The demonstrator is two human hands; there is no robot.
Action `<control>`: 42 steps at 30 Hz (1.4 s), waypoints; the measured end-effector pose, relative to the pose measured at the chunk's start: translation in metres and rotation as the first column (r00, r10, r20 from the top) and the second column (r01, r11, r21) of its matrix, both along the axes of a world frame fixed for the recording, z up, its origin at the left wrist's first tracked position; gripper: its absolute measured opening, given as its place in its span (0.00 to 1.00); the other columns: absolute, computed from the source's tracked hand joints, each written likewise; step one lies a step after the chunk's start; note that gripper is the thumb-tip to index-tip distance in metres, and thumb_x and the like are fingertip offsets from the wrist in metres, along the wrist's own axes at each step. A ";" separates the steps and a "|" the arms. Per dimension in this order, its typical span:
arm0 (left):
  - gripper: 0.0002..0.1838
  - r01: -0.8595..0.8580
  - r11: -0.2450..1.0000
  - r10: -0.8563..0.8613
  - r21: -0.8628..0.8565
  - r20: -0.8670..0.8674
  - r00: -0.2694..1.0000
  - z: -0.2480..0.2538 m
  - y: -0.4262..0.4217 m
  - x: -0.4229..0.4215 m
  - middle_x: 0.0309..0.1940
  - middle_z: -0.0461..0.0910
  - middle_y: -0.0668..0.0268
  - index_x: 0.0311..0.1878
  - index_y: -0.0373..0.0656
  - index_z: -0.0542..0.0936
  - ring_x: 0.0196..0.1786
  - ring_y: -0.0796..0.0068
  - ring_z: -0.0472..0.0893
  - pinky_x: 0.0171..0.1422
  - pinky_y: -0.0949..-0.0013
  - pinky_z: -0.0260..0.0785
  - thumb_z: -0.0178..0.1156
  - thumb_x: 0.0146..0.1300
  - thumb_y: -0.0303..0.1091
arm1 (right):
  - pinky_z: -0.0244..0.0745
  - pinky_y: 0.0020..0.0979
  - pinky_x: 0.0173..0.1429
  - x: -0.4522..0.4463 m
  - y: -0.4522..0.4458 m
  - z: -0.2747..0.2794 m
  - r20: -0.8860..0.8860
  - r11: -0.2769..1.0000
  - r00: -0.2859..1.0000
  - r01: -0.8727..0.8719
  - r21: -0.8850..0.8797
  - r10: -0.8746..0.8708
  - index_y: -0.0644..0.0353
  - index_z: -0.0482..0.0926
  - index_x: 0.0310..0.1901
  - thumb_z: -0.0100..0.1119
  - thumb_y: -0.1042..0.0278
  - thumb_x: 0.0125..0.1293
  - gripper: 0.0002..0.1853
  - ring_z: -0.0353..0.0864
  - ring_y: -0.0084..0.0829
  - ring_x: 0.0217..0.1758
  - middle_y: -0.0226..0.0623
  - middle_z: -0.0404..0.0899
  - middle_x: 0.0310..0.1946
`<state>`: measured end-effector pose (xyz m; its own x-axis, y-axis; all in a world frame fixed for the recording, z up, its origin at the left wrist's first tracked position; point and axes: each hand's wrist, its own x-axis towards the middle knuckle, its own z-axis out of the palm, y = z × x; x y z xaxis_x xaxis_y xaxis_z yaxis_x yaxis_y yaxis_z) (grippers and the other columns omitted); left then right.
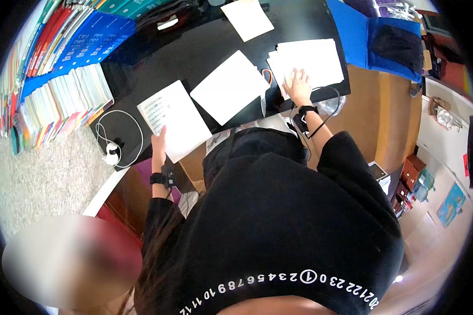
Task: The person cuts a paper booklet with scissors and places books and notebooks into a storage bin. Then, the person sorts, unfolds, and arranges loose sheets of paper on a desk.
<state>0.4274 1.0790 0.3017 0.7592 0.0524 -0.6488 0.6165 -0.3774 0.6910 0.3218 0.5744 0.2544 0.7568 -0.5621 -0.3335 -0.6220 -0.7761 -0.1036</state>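
Note:
My left hand (160,145) grips the near left edge of a white sheet of paper (180,123), with its thumb on top and the other fingers mostly hidden. Lines of dark writing cover the upper left part of that sheet. My right hand (299,87) lies with fingers spread on a loose stack of white papers (314,60). Between the hands, a blank white sheet (230,88) rests on the black desk. Beside it is a pair of scissors (263,102) with orange handles, blades towards me, partly under the sheet's corner.
A yellowish sheet (247,20) lies at the far side of the black desk (157,60). Books and blue folders (92,42) line the left. A white cable with a plug (112,153) sits at the left corner. A blue chair (350,34) stands at the right.

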 end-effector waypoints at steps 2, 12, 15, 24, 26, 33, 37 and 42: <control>0.27 -0.058 0.994 0.066 0.091 -0.087 0.994 0.004 0.017 -0.001 0.45 0.79 0.63 0.54 0.30 0.75 0.42 0.72 0.76 0.47 0.69 0.67 0.60 0.63 0.47 | 0.68 0.50 0.60 0.002 0.006 0.001 -0.040 0.997 0.999 0.003 -0.074 -0.006 0.54 0.59 0.64 0.65 0.52 0.53 0.39 0.60 0.49 0.65 0.48 0.57 0.65; 0.27 0.240 0.603 -0.407 0.761 0.034 0.913 -0.073 0.070 0.029 0.39 0.80 0.42 0.44 0.29 0.79 0.45 0.43 0.78 0.48 0.53 0.70 0.59 0.59 0.50 | 0.71 0.47 0.49 -0.011 -0.039 -0.025 0.157 0.997 0.988 -0.004 0.075 -0.008 0.63 0.71 0.46 0.51 0.70 0.59 0.14 0.76 0.57 0.44 0.56 0.77 0.39; 0.25 0.245 0.602 -0.398 0.760 0.021 0.917 -0.065 0.058 0.039 0.38 0.80 0.43 0.42 0.30 0.79 0.45 0.42 0.78 0.49 0.53 0.70 0.59 0.59 0.48 | 0.71 0.43 0.42 -0.024 -0.071 -0.048 0.330 0.971 0.914 0.231 0.055 -0.236 0.67 0.73 0.42 0.52 0.69 0.61 0.11 0.79 0.49 0.39 0.52 0.78 0.29; 0.30 -0.135 0.583 -0.229 0.802 0.321 0.919 -0.053 0.004 0.056 0.53 0.72 0.50 0.57 0.36 0.70 0.58 0.52 0.71 0.62 0.57 0.64 0.65 0.52 0.39 | 0.64 0.18 0.38 -0.020 -0.050 0.146 0.206 0.277 0.549 0.048 0.960 -0.810 0.53 0.74 0.35 0.56 0.68 0.63 0.02 0.70 0.14 0.31 0.19 0.72 0.27; 0.28 -0.079 0.776 -0.277 0.626 0.451 0.848 -0.054 -0.018 0.063 0.52 0.73 0.52 0.56 0.36 0.70 0.57 0.54 0.72 0.62 0.59 0.64 0.64 0.53 0.38 | 0.60 0.18 0.35 -0.018 -0.040 0.178 0.237 0.255 0.600 -0.057 0.965 -0.764 0.52 0.71 0.30 0.55 0.68 0.63 0.05 0.64 0.13 0.27 0.17 0.66 0.24; 0.24 0.405 0.835 -0.278 -0.373 0.348 0.895 0.028 -0.187 0.042 0.58 0.71 0.55 0.60 0.40 0.69 0.61 0.65 0.71 0.66 0.65 0.60 0.50 0.69 0.46 | 0.57 0.18 0.33 0.009 -0.015 0.232 0.272 0.264 0.702 -0.123 0.957 -0.658 0.54 0.71 0.32 0.56 0.68 0.64 0.05 0.62 0.13 0.26 0.18 0.66 0.23; 0.30 0.333 0.589 -0.268 -0.736 0.211 0.940 0.068 -0.252 0.015 0.63 0.66 0.56 0.65 0.40 0.61 0.63 0.64 0.69 0.68 0.61 0.58 0.47 0.69 0.52 | 0.57 0.17 0.32 0.017 -0.005 0.233 0.249 0.250 0.761 -0.117 0.961 -0.599 0.56 0.73 0.35 0.56 0.67 0.65 0.04 0.62 0.12 0.26 0.17 0.66 0.23; 0.29 0.097 0.379 -0.291 -0.920 -0.019 0.957 0.042 -0.283 0.002 0.58 0.69 0.58 0.65 0.39 0.61 0.60 0.66 0.71 0.64 0.62 0.62 0.52 0.67 0.47 | 0.56 0.16 0.31 0.014 -0.013 0.224 0.233 0.245 0.805 -0.114 0.963 -0.545 0.57 0.74 0.39 0.55 0.69 0.65 0.04 0.62 0.12 0.24 0.17 0.66 0.22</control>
